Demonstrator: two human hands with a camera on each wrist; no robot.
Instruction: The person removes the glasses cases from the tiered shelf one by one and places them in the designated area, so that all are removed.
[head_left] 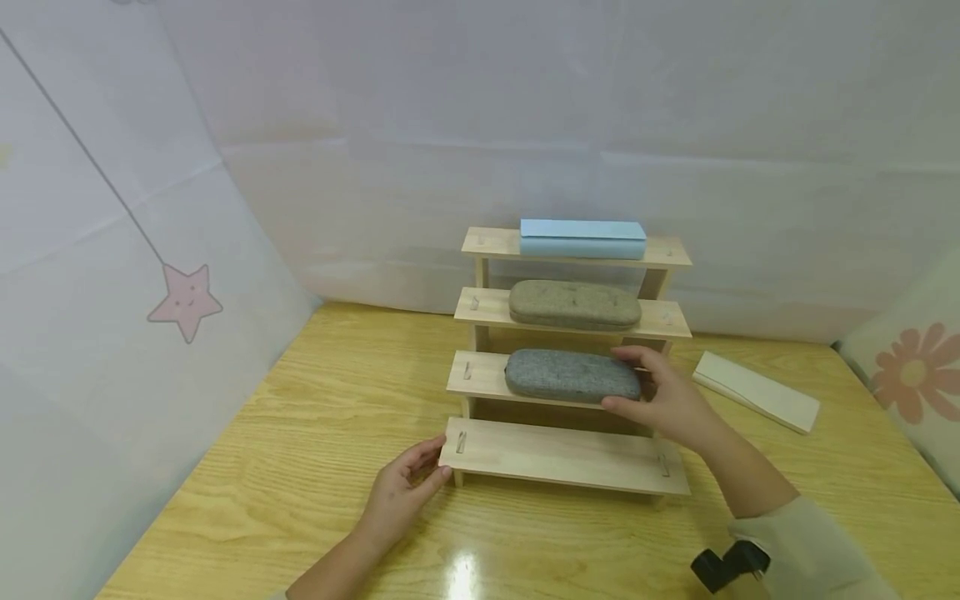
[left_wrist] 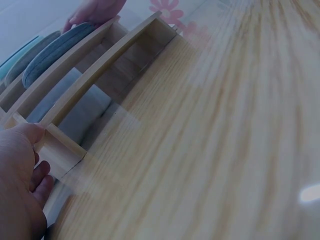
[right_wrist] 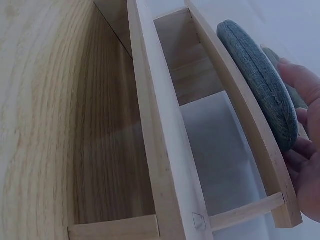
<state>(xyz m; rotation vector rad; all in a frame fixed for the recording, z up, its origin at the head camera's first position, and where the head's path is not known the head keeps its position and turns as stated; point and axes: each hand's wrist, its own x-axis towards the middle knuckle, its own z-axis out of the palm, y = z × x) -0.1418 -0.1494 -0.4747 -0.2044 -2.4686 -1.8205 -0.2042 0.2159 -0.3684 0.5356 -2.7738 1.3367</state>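
Observation:
A stepped wooden display rack (head_left: 562, 454) stands on the table. On its third tier from the top lies a grey fabric glasses case (head_left: 566, 375). My right hand (head_left: 663, 400) holds that case by its right end, thumb on the near side and fingers on the far side. In the right wrist view the blue-grey case (right_wrist: 257, 80) rests along the tier, its end within my fingers. My left hand (head_left: 405, 487) grips the left end of the lowest tier, thumb at the front corner. The left wrist view shows the left thumb (left_wrist: 30, 131) against the wood.
A light blue case (head_left: 582, 242) sits on the top tier and a brownish-green glasses case (head_left: 573, 304) on the second. To the rack's right, a cream folded case (head_left: 756, 392) lies on the wooden table (head_left: 300, 450). White cloth (head_left: 420, 167) hangs behind.

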